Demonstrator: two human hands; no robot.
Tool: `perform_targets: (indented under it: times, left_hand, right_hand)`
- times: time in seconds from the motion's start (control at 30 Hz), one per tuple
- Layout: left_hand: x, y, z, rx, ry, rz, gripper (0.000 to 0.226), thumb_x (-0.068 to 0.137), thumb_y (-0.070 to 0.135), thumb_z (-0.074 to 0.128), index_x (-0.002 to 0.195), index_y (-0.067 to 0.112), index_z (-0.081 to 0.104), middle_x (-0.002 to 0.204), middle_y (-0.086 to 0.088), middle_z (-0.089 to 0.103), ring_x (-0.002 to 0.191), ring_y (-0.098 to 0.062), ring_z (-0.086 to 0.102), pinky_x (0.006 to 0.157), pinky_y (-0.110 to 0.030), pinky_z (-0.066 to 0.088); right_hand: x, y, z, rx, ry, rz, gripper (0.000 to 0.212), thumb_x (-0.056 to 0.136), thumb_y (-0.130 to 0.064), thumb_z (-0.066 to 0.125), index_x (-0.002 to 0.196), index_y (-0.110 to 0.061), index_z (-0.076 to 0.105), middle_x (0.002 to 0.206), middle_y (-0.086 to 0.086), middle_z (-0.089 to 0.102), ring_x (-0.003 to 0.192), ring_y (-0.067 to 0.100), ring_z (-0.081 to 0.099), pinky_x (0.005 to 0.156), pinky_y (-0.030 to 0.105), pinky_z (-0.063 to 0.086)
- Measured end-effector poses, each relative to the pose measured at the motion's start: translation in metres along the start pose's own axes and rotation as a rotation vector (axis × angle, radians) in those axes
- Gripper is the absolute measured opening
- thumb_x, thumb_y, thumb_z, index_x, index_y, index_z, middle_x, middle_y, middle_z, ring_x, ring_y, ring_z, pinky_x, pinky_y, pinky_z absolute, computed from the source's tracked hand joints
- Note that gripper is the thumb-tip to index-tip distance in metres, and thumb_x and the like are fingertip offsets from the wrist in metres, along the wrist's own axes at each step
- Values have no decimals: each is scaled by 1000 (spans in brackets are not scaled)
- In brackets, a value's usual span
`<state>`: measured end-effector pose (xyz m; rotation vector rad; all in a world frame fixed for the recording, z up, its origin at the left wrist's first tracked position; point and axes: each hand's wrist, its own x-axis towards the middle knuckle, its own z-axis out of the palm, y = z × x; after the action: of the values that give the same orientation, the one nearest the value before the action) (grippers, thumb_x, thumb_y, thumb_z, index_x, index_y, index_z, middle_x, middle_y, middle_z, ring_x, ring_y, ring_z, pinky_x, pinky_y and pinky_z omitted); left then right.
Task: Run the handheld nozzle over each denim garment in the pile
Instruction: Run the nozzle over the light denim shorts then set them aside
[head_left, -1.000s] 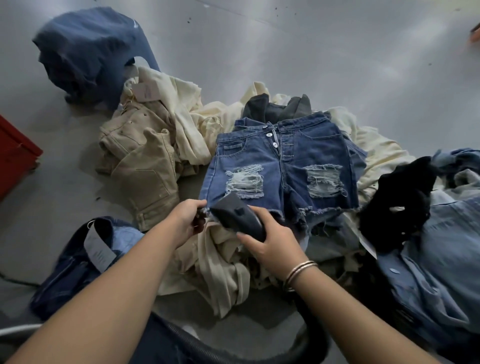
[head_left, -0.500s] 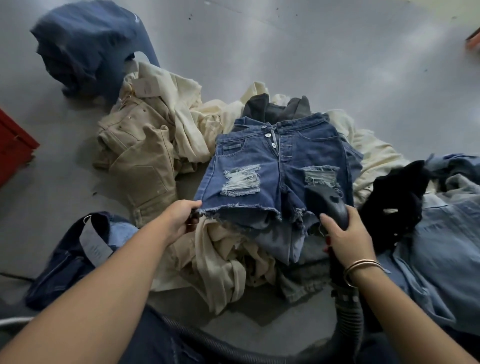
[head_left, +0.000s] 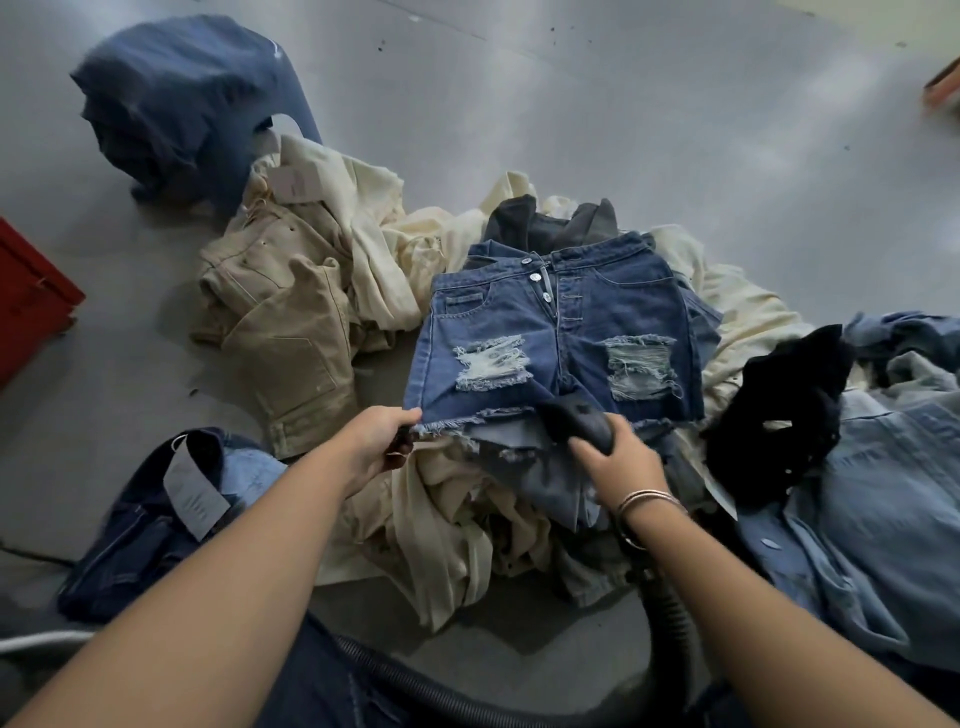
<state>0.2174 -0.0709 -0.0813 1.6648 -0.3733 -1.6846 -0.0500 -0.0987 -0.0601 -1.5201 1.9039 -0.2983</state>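
1. Far off to the upper left of the left hand (head_left: 375, 439) a dark blue denim garment (head_left: 187, 98) sits humped up on the grey floor (head_left: 597, 104), and a red box (head_left: 31, 301) pokes in at the left edge.
2. Just below and left of that hand lies a folded pair of dark jeans (head_left: 140, 525) with a pale paper tag (head_left: 195, 491); its print is too blurred to read.
3. Above the left hand, tan trousers (head_left: 283, 332) lie crumpled against cream garments (head_left: 374, 244); a small tag there is also unreadable.
4. The left hand pinches the frayed left hem corner of the blue denim shorts (head_left: 556, 332), fingers curled round the cloth.
5. The shorts lie front up on top of the pile, waistband away from the hands: mid-blue, button fly, a ripped white patch on each leg, raw fringed hems.
6. The right hand (head_left: 615, 460), bangles on its wrist, grips the dark handheld nozzle (head_left: 576, 418), whose tip rests on the shorts' hem between the two legs. A black ribbed hose (head_left: 670, 639) trails from under that wrist.
7. Right of the right hand lie a black garment (head_left: 779, 415) and, beyond it, a light blue denim shirt (head_left: 893, 493).
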Motion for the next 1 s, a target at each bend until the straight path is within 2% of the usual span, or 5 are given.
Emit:
perform_targets:
  times: [0.23,0.33,0.43,0.67,1.0]
  left_hand:
    - [-2,16,-6,271,200,605,45,88,16,66,131,8,53,131,1,47,113,-20,56,101,-32,43]
    - [-25,29,17,651,-61,946,29,85,24,55,73,5,73,127,10,58,130,-12,44,113,-35,22]
    - [-38,38,46,892,-231,1048,32,80,25,47,75,0,66,97,-13,68,96,-23,58,103,-35,33]
    - [-26,32,65,669,-188,771,53,88,7,59,131,24,33,108,-8,63,97,-25,61,88,-40,45]
    - [-44,36,79,280,-269,684,16,94,9,56,93,18,69,89,-5,70,86,-14,61,83,-32,50]
  right_hand:
    - [-13,32,-53,402,235,21,19,87,-28,66,102,-19,58,73,5,58,44,9,54,39,22,46]
    - [-36,29,-60,416,187,-105,13,88,-26,66,96,-30,57,88,-6,64,70,-1,61,66,17,50]
    - [-58,17,-66,503,129,-121,16,87,-27,66,97,-38,58,92,-3,66,77,18,64,70,40,53]
    - [-102,0,-80,611,155,-162,24,87,-25,66,93,-47,59,83,8,66,59,21,61,52,32,53]
    - [-109,-41,-40,338,124,-392,53,73,-52,64,122,-47,47,90,-32,59,85,-9,56,73,-1,38]
